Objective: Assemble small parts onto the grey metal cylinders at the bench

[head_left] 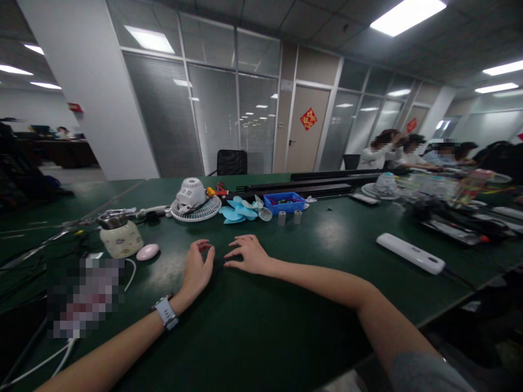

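Note:
My left hand (197, 267) is over the green table (253, 321), its fingers curved and apart with nothing in them. A watch with a pale strap (166, 312) is on that wrist. Facing it across a small gap, my right hand (248, 255) has its fingers spread and holds nothing. Beyond the hands lie light-blue fan blades (237, 211) and a white fan housing (192, 193) resting on a round white grille (210, 211). A blue bin (285, 203) of small parts stands behind two metal cylinders (281, 218).
At left are a cream patterned jar (121, 239), a pink oval object (147, 251) and a blurred-out item with a white cable (131, 275). A white power strip (409, 253) lies at right. Long black bars (322, 188) cross the back; several people sit at far right.

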`<action>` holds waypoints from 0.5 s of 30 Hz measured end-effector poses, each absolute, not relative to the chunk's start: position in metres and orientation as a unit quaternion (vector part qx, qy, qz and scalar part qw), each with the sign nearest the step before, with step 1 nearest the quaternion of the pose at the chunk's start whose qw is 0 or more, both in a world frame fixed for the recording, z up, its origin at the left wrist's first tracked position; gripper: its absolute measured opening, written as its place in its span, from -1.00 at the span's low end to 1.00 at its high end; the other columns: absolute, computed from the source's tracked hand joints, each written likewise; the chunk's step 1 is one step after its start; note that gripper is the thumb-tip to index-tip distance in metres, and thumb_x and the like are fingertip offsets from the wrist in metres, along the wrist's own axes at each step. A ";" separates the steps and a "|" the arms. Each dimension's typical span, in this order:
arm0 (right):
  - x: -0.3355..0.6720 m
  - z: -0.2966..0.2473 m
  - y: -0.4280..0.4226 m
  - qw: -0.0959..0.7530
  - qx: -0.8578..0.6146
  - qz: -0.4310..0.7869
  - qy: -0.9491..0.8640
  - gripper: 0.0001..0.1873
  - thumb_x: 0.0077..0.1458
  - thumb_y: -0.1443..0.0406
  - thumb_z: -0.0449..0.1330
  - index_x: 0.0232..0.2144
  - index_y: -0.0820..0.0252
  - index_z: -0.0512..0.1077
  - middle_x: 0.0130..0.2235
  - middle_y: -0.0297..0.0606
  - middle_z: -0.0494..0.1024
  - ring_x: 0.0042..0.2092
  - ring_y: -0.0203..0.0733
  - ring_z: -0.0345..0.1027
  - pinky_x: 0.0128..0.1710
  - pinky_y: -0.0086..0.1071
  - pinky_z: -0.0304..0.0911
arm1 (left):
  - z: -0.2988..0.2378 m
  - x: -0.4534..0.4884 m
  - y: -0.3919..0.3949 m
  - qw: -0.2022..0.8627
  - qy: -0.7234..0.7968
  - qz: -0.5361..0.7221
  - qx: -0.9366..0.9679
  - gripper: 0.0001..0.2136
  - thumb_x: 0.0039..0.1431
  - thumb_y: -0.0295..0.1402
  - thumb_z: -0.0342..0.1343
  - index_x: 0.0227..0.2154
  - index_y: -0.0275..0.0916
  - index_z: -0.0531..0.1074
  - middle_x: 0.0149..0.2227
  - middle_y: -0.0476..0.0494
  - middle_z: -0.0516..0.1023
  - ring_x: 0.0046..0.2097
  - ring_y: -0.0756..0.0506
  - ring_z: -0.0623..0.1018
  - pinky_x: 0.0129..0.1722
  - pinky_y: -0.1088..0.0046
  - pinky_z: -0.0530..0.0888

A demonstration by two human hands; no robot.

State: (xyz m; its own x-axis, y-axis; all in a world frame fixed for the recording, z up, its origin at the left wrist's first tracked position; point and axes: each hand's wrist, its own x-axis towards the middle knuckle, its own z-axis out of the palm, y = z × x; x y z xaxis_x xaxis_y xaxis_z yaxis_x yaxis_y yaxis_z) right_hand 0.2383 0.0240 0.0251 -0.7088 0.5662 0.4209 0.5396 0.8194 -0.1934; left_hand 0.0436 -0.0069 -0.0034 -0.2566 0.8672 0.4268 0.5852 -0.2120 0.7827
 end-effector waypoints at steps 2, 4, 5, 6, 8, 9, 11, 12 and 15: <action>0.233 0.019 0.025 0.235 -0.315 0.036 -0.919 -0.70 0.11 0.04 0.21 -0.21 0.02 0.58 -0.03 -0.22 0.53 0.13 -0.02 0.22 0.07 -0.05 0.07 | -0.004 0.044 -0.006 0.140 0.610 0.504 0.595 -0.58 0.17 -0.06 -0.07 -0.05 -0.26 0.23 -0.10 -0.27 0.42 -0.03 -0.23 0.47 -0.06 0.11 0.44; 0.233 0.015 0.027 0.245 -0.313 0.035 -0.917 -0.73 0.12 0.06 0.21 -0.23 0.01 0.58 -0.09 -0.25 0.56 0.10 -0.06 0.25 0.06 -0.08 0.07 | -0.005 0.044 -0.005 0.139 0.606 0.502 0.601 -0.58 0.16 -0.05 -0.06 -0.06 -0.26 0.24 -0.10 -0.27 0.43 -0.04 -0.24 0.47 -0.06 0.10 0.44; 0.235 0.015 0.029 0.252 -0.308 0.032 -0.917 -0.75 0.12 0.06 0.21 -0.24 0.00 0.58 -0.10 -0.27 0.56 0.09 -0.07 0.25 0.06 -0.09 0.06 | -0.005 0.044 -0.005 0.137 0.605 0.501 0.604 -0.58 0.15 -0.05 -0.05 -0.07 -0.26 0.24 -0.10 -0.28 0.43 -0.04 -0.24 0.47 -0.06 0.10 0.45; 0.238 0.017 0.032 0.261 -0.306 0.026 -0.915 -0.75 0.11 0.06 0.22 -0.24 0.00 0.58 -0.09 -0.28 0.55 0.09 -0.08 0.25 0.05 -0.10 0.06 | -0.005 0.044 -0.005 0.133 0.604 0.501 0.605 -0.58 0.15 -0.05 -0.05 -0.07 -0.26 0.24 -0.10 -0.28 0.44 -0.04 -0.25 0.47 -0.06 0.09 0.44; 0.252 0.028 0.043 0.292 -0.321 0.009 -0.901 -0.77 0.12 0.07 0.21 -0.26 -0.02 0.58 -0.06 -0.29 0.54 0.10 -0.08 0.24 0.05 -0.11 0.06 | -0.006 0.044 -0.005 0.129 0.606 0.499 0.606 -0.58 0.14 -0.05 -0.04 -0.07 -0.26 0.25 -0.10 -0.28 0.45 -0.03 -0.25 0.48 -0.06 0.09 0.44; 0.262 0.036 0.053 0.315 -0.345 -0.005 -0.884 -0.77 0.13 0.07 0.20 -0.26 -0.03 0.58 -0.05 -0.28 0.53 0.09 -0.08 0.23 0.04 -0.11 0.05 | -0.005 0.044 -0.006 0.129 0.608 0.497 0.605 -0.58 0.14 -0.05 -0.04 -0.07 -0.25 0.25 -0.10 -0.28 0.45 -0.03 -0.25 0.48 -0.05 0.08 0.44; 0.289 0.054 0.077 0.362 -0.423 -0.045 -0.830 -0.77 0.15 0.09 0.18 -0.25 -0.02 0.58 -0.05 -0.25 0.54 0.07 -0.04 0.24 0.04 -0.09 0.04 | -0.003 0.045 -0.008 0.136 0.611 0.492 0.605 -0.58 0.14 -0.05 -0.04 -0.06 -0.25 0.25 -0.09 -0.28 0.45 -0.02 -0.25 0.48 -0.04 0.08 0.43; 0.305 0.062 0.090 0.379 -0.473 -0.068 -0.793 -0.75 0.17 0.09 0.17 -0.25 0.00 0.59 -0.05 -0.22 0.53 0.07 -0.02 0.23 0.04 -0.07 0.03 | -0.002 0.045 -0.009 0.140 0.613 0.488 0.605 -0.58 0.14 -0.05 -0.04 -0.06 -0.25 0.24 -0.08 -0.29 0.44 -0.01 -0.26 0.47 -0.04 0.07 0.43; 0.351 0.077 0.125 0.351 -0.588 -0.103 -0.721 -0.71 0.19 0.11 0.13 -0.24 0.07 0.59 -0.07 -0.16 0.55 0.06 0.03 0.23 0.04 -0.06 0.02 | 0.001 0.046 -0.011 0.145 0.617 0.483 0.604 -0.57 0.14 -0.05 -0.05 -0.06 -0.26 0.23 -0.07 -0.31 0.42 0.00 -0.27 0.46 -0.05 0.06 0.44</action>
State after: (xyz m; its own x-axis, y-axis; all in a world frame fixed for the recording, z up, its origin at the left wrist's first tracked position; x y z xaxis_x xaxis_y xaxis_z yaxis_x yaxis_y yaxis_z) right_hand 0.3513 0.1254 0.0771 -0.0622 0.7762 0.6274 0.9210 0.2869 -0.2636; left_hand 0.0465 -0.0106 0.0013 -0.2281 0.8856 0.4046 0.6050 -0.1966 0.7715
